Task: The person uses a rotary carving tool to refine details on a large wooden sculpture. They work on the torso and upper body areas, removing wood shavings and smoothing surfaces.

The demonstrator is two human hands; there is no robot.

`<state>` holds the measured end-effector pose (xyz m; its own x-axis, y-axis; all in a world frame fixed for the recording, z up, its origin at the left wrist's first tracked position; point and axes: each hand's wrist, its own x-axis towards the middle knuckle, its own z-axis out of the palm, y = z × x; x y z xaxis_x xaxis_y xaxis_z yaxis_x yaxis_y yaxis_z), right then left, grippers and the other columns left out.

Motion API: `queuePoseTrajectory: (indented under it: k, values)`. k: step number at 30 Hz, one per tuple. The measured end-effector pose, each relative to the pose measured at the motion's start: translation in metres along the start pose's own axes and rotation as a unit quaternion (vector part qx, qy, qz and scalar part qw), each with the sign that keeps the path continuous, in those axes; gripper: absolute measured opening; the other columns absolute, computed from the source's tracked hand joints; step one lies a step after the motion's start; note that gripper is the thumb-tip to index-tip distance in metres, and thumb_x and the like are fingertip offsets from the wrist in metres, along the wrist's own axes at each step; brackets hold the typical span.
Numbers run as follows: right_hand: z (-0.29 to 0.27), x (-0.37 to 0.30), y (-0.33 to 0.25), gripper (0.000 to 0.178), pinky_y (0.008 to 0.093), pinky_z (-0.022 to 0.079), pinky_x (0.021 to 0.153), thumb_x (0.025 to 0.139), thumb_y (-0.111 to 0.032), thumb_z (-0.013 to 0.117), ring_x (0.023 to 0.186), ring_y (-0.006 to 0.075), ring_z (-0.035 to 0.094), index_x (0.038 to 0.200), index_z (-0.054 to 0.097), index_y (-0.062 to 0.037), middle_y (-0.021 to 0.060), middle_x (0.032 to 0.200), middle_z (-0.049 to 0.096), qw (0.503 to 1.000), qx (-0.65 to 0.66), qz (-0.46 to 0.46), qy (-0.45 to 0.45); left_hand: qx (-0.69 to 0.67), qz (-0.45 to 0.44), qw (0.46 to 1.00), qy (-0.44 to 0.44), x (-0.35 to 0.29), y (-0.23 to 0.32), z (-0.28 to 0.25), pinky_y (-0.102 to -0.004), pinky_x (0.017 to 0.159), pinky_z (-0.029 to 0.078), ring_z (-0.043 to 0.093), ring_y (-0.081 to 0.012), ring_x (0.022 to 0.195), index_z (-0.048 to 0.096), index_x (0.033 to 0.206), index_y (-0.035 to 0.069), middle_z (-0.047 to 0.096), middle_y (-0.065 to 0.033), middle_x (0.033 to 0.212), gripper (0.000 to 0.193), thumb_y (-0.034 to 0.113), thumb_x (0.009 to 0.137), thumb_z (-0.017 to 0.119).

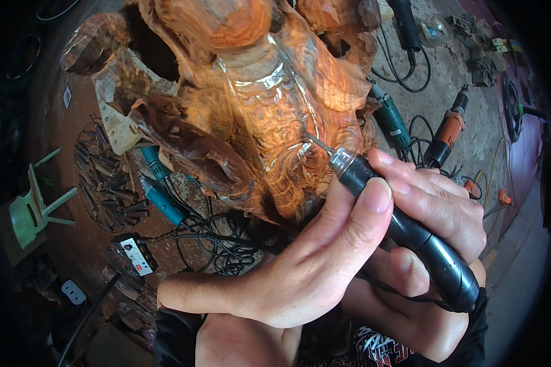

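A black rotary carving handpiece (pixel 419 235) slants up and to the left, its thin bit against or just over the grooved surface of a large reddish-brown wood carving (pixel 263 116). Round the handpiece's barrel curl the fingers of my right hand (pixel 444 211), closed on it from the right side. My left hand (pixel 306 275) reaches in from the lower left and presses its thumb on the barrel near the metal collar. The left fingers are mostly hidden behind the tool and under the carving's near edge. Glossy streaks run along the carved folds by the bit.
Teal power tools (pixel 162 202) with tangled black cables (pixel 220 244) lie left of the carving. At right are a green grinder (pixel 390 116) and an orange one (pixel 450 131). A heap of bits (pixel 113 189), a white-panelled control box (pixel 134 255) and a green stool (pixel 27 214) stand at left.
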<state>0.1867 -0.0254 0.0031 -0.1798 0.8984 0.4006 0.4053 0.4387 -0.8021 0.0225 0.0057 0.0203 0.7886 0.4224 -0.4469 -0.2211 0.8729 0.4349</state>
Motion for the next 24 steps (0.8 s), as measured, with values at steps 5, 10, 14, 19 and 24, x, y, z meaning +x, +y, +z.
queuePoseTrajectory:
  k: [5,10,14,19,24]
  values:
    - [0.001,-0.001,0.0,0.049,0.0399,0.054,0.077,0.084,-0.037,0.058,0.093,0.0361,0.067,0.105,0.061,0.0069,0.0314,0.1,0.064,1.0,-0.006,-0.001,0.007,-0.001,0.007,1.0,-0.001,-0.003,0.0,-0.001,-0.0371,0.11,0.025,0.035,-0.0215,0.132,0.026,0.143,0.004,0.036,-0.0115,0.142,0.057,0.043,0.101,0.026]
    - [-0.001,0.001,0.001,0.049,0.0391,0.054,0.079,0.084,-0.037,0.058,0.093,0.0366,0.067,0.106,0.06,0.0069,0.0316,0.1,0.064,1.0,-0.015,-0.007,-0.007,-0.028,0.012,1.0,0.009,-0.001,-0.001,0.0,-0.0367,0.11,0.025,0.035,-0.0213,0.132,0.026,0.143,0.003,0.036,-0.0116,0.142,0.057,0.042,0.101,0.028]
    - [-0.001,0.0,0.0,0.048,0.0386,0.054,0.078,0.085,-0.037,0.057,0.092,0.0364,0.067,0.106,0.06,0.0066,0.031,0.101,0.064,1.0,-0.012,0.001,-0.007,-0.034,0.019,0.999,0.007,0.0,-0.002,-0.001,-0.037,0.11,0.025,0.034,-0.0212,0.132,0.026,0.143,0.003,0.036,-0.0118,0.142,0.057,0.042,0.101,0.028]
    - [-0.002,0.002,-0.005,0.047,0.0396,0.054,0.079,0.086,-0.037,0.056,0.093,0.0361,0.067,0.106,0.06,0.0062,0.03,0.101,0.064,0.999,-0.029,0.009,-0.016,-0.014,0.026,1.0,0.009,-0.002,-0.003,-0.002,-0.0375,0.111,0.026,0.035,-0.0216,0.132,0.027,0.143,0.003,0.037,-0.0115,0.142,0.057,0.042,0.101,0.029]
    - [-0.001,0.001,-0.006,0.047,0.0401,0.053,0.08,0.087,-0.037,0.055,0.094,0.0361,0.067,0.106,0.06,0.0054,0.0298,0.102,0.064,0.999,-0.025,0.019,-0.013,-0.01,0.024,0.999,0.019,-0.004,0.0,0.0,-0.0379,0.111,0.025,0.036,-0.0226,0.131,0.028,0.142,0.003,0.038,-0.012,0.141,0.056,0.04,0.101,0.031]
